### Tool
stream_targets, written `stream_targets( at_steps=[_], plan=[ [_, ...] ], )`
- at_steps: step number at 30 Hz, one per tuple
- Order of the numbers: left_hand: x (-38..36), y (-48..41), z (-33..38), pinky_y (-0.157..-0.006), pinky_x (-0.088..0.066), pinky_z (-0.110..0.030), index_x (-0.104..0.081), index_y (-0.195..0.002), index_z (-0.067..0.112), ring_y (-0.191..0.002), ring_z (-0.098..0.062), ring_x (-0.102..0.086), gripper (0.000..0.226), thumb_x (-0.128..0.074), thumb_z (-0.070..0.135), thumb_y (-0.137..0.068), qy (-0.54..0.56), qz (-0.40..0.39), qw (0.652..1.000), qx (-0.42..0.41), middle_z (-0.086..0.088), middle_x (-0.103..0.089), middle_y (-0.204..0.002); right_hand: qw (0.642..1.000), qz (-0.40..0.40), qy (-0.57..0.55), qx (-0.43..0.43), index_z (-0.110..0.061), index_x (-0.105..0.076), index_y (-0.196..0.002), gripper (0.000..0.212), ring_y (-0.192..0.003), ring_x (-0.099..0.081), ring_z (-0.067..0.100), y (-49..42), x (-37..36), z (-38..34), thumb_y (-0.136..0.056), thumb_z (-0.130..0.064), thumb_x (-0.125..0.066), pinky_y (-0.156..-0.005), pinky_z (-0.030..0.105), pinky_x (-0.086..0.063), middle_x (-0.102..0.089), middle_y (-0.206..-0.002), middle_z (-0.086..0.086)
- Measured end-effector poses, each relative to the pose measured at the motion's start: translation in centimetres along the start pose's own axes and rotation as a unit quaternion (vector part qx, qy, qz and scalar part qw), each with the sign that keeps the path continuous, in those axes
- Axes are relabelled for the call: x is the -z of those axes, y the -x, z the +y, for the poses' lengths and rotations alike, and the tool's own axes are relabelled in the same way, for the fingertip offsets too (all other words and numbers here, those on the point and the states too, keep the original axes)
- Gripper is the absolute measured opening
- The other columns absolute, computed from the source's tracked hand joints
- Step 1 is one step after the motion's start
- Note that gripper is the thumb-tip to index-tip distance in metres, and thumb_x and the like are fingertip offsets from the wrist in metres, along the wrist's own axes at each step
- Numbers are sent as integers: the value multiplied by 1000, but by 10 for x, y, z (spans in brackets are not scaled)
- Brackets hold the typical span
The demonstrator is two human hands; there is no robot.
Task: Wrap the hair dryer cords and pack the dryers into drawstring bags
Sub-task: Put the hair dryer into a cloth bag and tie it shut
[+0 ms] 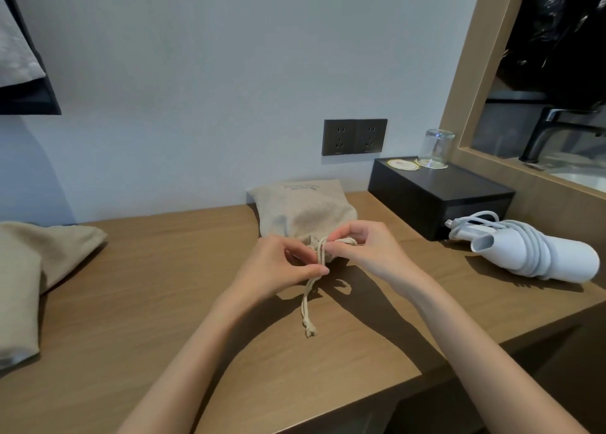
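Wood-grain bench (196, 319) takes up the near half of the room, and both bare forearms reach across it from the front edge. Nearest on the wood lie the two knotted ends of the drawstring (310, 302), loose and pointing back toward the person. Just past them the left hand (278, 269) has thumb and forefinger pinched together on the cord's two strands. The right hand (370, 250) has its fingers (341, 246) curled in and clamped on a loop of the same cord, right at the neck of the bag.

That one filled drawstring bag (301, 210) lies on its side mid-bench, bulging, neck toward the person and its far end against the wall. The print on it is too blurred to read. Both hands cover most of the gathered neck, so the knot itself can't be made out.

Off to the left, well apart, beige cloth (49, 253) lies flat; one piece or several, I can't tell. To the right lies one white hair dryer (564, 259), its pale cord (531, 246) wound round it in several turns. Just behind it sits one black box (436, 197) carrying two round coasters (402, 164), one bare, one under a single upturned glass (437, 148). Two dark socket plates (354, 136) sit side by side on the pale wall, and farthest right a wooden frame (472, 89) shows a black tap (551, 132) beyond it
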State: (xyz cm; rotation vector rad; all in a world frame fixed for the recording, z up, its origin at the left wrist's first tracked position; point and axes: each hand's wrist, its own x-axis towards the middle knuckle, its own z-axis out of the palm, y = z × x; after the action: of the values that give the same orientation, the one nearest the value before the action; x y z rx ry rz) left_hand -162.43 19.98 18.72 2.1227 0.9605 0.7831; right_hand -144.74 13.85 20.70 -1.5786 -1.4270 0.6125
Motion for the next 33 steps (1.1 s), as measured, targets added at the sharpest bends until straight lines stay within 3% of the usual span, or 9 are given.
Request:
stream_targets(
  at_steps=[3,7,12,17,20,23,25,28,33],
  plan=[
    [-12,2,0,-63,-57,-24,-78,-82,34,-68,5,-64,25,-79,54,-66,-48,77,996,4,19,-71,-69,1000,-3,-21,-19,-21,-75,-92,10,-81,-64,-6,1,1,-1,-84,-26,-75,-60,3,-43,-72,-88,-9],
    [-18,4,1,-70,-56,-35,-78,-85,38,-74,3,-64,8,-74,43,-79,-63,77,994,-54,20,-72,-77,996,3,-68,-50,-24,-76,-90,7,-88,-64,-2,0,3,0,-83,-25,-75,-66,7,-46,-72,-89,-11],
    [-20,5,-2,-67,-44,-21,-75,-98,38,-86,-3,-55,18,-64,46,-87,-225,42,959,-166,16,-69,-88,991,-37,-69,-110,-22,-75,-89,14,-97,-61,7,1,7,2,-77,-26,-81,-72,19,-47,-70,-96,-10],
    [-21,2,-7,-70,-46,-20,-73,-105,37,-91,-3,-54,22,-61,45,-89,-234,24,953,-189,15,-66,-92,999,-30,16,-20,-16,-68,-73,14,-88,-63,2,1,9,0,-76,-19,-81,-85,27,-47,-68,-77,-12],
    [-15,1,-8,-68,-42,-16,-74,-101,36,-85,3,-48,26,-57,52,-89,-242,29,953,-181,19,-64,-87,997,-14,63,47,-18,-65,-74,15,-90,-65,1,2,11,-1,-79,-20,-79,-87,29,-50,-70,-81,-10],
    [-11,-2,-4,-68,-41,-16,-71,-84,29,-82,4,-46,32,-49,50,-93,-193,87,967,-144,18,-54,-84,991,25,89,95,-20,-61,-81,17,-87,-67,0,2,10,0,-81,-20,-77,-78,22,-54,-71,-85,-8],
    [-9,-7,-3,-79,-41,-14,-62,-93,23,-94,3,-46,24,-43,37,-99,-102,126,979,-124,15,-52,-97,985,50,106,127,-21,-56,-83,20,-85,-66,-2,3,7,-1,-82,-19,-77,-73,16,-53,-69,-86,-10],
    [-11,-15,-8,-92,-44,-17,-57,-118,26,-108,5,-50,24,-39,21,-103,15,77,989,-128,15,-57,-114,979,45,115,164,-19,-56,-87,20,-87,-66,-2,3,3,-2,-83,-17,-75,-73,13,-53,-68,-89,-9],
    [-18,-20,-21,-90,-49,-30,-63,-109,33,-100,-2,-56,26,-46,15,-100,37,7,992,-124,10,-60,-106,967,-50,179,173,-22,-60,-91,17,-91,-64,-3,4,5,1,-84,-16,-74,-82,21,-55,-67,-93,-13]
  ],
)
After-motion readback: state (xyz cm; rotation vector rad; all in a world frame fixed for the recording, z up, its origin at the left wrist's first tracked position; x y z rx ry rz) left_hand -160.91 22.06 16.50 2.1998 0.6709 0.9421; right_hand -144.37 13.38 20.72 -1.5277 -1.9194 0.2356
